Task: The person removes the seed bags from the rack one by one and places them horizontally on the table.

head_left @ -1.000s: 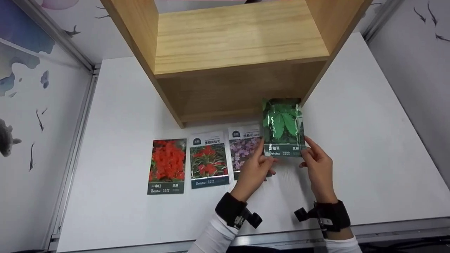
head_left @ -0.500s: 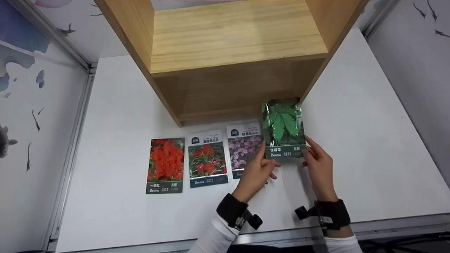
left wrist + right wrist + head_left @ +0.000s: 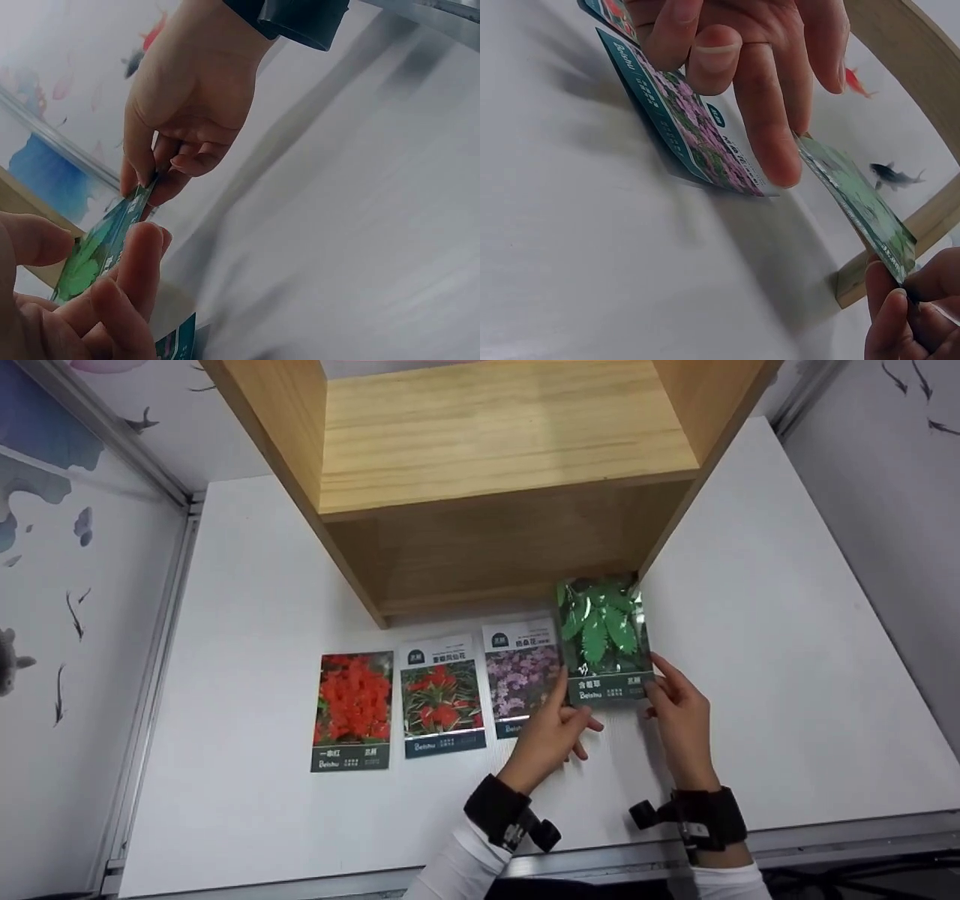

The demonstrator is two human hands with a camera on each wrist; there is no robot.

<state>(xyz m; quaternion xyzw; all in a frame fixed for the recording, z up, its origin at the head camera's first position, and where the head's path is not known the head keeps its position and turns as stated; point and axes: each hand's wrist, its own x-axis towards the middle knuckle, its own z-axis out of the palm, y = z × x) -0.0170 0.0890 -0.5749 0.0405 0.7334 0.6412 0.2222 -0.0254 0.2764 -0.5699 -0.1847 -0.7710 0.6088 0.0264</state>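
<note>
Both hands hold a green seed packet with a leaf picture, raised above the table in front of the wooden shelf's right side. My left hand pinches its lower left edge. At the lower right corner, the thumb and fingers of my right hand grip it. In the right wrist view the green packet spans between the two hands, seen nearly edge-on. Just left of my left hand lies a purple-flower packet. Farther left are a packet with red flowers among leaves and an all-red flower packet.
A wooden shelf unit stands at the back of the white table, its lower compartment facing me. White walls with painted fish and flowers enclose the sides. A metal rail runs along the front edge.
The green packet's face has tilted slightly and it has shifted a little toward me, its printed label showing more fully. Both hands keep their hold. The left hand has moved slightly right.
</note>
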